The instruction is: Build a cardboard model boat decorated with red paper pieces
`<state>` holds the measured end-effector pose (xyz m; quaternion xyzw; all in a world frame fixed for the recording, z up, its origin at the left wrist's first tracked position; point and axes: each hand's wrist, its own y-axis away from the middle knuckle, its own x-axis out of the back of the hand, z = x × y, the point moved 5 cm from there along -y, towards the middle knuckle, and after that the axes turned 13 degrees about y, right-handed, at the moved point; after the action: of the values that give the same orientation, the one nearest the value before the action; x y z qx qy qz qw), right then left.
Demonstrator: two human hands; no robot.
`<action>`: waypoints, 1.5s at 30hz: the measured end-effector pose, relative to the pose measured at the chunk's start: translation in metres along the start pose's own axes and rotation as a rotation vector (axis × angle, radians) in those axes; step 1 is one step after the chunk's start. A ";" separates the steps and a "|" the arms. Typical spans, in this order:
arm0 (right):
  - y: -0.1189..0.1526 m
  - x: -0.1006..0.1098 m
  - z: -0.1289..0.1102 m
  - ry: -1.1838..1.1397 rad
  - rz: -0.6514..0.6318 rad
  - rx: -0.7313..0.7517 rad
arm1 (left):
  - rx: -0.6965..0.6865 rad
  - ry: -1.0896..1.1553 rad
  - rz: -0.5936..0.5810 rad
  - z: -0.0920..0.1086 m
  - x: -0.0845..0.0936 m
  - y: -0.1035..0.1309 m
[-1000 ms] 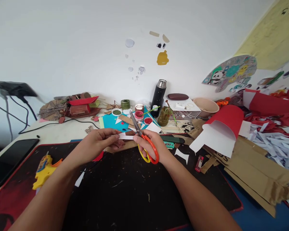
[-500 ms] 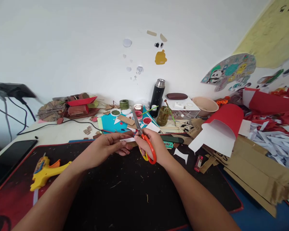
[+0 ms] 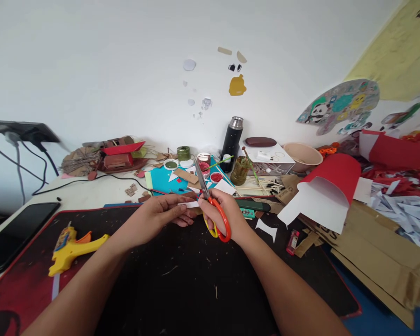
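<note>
Between the thumb and fingers of my left hand [image 3: 161, 215] is a small white strip of paper [image 3: 189, 204]. My right hand [image 3: 226, 207] is closed around scissors [image 3: 221, 220] with red and yellow handles, and its fingertips meet the right end of the strip. The scissor blades point up and away, nearly together, and clear of the paper. Both hands are over the black mat [image 3: 182, 289]. A cut white paper scrap [image 3: 267, 229] lies on the mat to the right of my right hand.
A yellow glue gun [image 3: 75, 252] and a black phone [image 3: 17, 238] lie at left. Paint pots [image 3: 217, 177], a flask [image 3: 232, 140] and a jar [image 3: 239, 171] stand behind the hands. At right are a lighter [image 3: 292, 242], curled red paper [image 3: 339, 175] and cardboard [image 3: 374, 252].
The whole view has shifted slightly, so everything appears a little further right and lower. Both hands keep the same hold on the paper strip and scissors.
</note>
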<state>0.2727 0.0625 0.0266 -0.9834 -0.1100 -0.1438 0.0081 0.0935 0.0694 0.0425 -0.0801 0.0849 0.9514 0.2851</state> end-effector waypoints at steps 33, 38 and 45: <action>0.002 -0.003 0.002 -0.022 -0.001 -0.006 | -0.051 -0.120 0.045 0.006 -0.002 0.002; 0.003 -0.003 0.003 -0.024 0.012 -0.020 | -0.042 -0.166 0.056 0.008 -0.004 0.003; 0.003 -0.004 0.004 -0.013 0.012 -0.014 | -0.035 -0.178 0.058 0.012 -0.006 0.005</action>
<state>0.2710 0.0594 0.0221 -0.9851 -0.1031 -0.1379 0.0016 0.0942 0.0649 0.0554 0.0024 0.0446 0.9639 0.2624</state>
